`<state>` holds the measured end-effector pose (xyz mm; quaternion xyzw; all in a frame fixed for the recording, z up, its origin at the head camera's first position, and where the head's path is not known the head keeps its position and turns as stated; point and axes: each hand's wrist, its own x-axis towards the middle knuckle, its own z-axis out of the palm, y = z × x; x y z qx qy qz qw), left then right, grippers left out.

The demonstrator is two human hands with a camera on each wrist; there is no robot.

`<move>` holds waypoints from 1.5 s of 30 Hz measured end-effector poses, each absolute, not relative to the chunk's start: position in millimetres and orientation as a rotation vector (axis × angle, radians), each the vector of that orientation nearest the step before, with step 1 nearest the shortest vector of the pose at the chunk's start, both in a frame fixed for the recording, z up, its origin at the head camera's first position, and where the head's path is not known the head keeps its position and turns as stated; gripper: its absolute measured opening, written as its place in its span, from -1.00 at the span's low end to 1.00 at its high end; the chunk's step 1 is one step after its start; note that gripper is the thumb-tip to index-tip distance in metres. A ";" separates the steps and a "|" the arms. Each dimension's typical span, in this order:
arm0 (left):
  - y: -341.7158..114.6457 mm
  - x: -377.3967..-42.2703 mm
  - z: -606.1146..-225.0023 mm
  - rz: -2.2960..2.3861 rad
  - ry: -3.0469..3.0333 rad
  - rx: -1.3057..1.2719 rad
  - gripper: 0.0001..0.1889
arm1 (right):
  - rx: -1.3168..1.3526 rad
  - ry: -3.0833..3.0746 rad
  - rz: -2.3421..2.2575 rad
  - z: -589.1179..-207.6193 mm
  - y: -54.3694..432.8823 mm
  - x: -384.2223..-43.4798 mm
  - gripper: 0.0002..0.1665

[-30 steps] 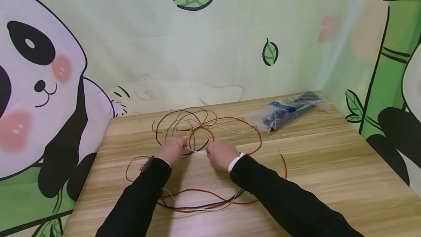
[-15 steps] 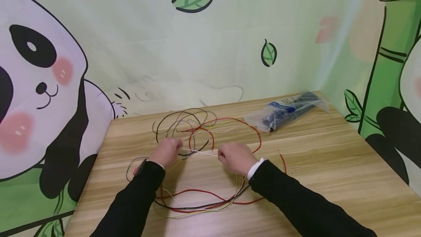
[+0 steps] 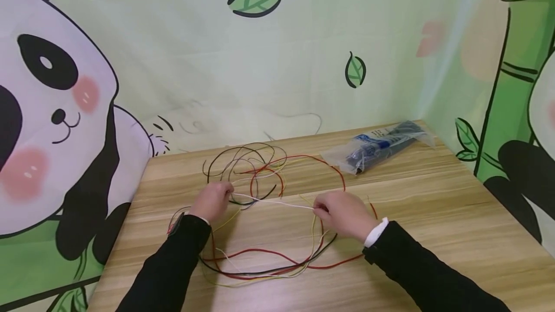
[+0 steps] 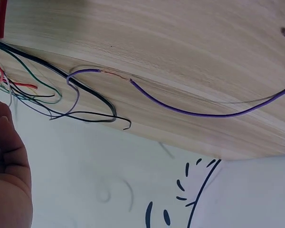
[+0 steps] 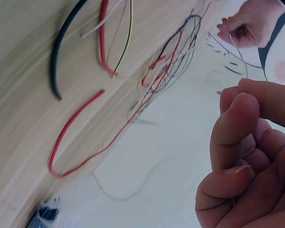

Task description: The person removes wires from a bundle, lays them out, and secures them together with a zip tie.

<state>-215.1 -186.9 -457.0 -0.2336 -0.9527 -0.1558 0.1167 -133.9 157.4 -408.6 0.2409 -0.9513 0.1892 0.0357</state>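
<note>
A thin white wire [image 3: 273,201] stretches across the middle of the table between both hands. My left hand [image 3: 213,201] pinches one side of it between thumb and forefinger; in the left wrist view only part of that hand [image 4: 9,156] shows at the edge. My right hand [image 3: 345,213] pinches the other side, and in the right wrist view a short tip sticks out past its thumb and forefinger [image 5: 270,97]. Behind the hands lies a loose tangle of black, red, yellow and purple wires [image 3: 243,147]. Nearer the body, red, black and yellow wires [image 3: 260,274] lie in a loop.
A clear plastic bag [image 3: 381,144] with dark contents lies at the table's back right. In the left wrist view, a purple wire [image 4: 204,115] has a stretch of bare copper. A printed cloth [image 3: 195,61] with pandas and leaves hangs behind the wooden table [image 3: 433,235].
My right hand has moved right and slightly nearer the body, and my left hand a little left. The span of white wire between them has lengthened.
</note>
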 end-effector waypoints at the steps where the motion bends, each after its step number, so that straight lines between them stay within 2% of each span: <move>1: -187.6 -214.9 -456.9 -0.459 -2.776 -0.688 -0.91 | 0.738 -2.915 0.594 -407.2 161.0 -132.7 -0.87; 12: -193.6 -210.2 -452.0 -0.493 -2.787 -0.626 -0.89 | 0.728 -2.838 0.678 -384.6 195.3 -115.3 -0.94; 28: -202.4 -213.3 -454.0 -0.515 -2.666 -0.594 -0.91 | 0.665 -2.814 0.801 -348.3 240.9 -88.7 -0.92; 36: -218.2 -213.1 -450.4 -0.503 -2.653 -0.496 -0.89 | 0.565 -2.796 0.791 -340.5 259.3 -85.3 -0.96; 45: -245.1 -190.9 -435.7 -0.453 -2.601 -0.501 -0.90 | 0.556 -2.803 0.721 -346.6 270.4 -88.3 -0.97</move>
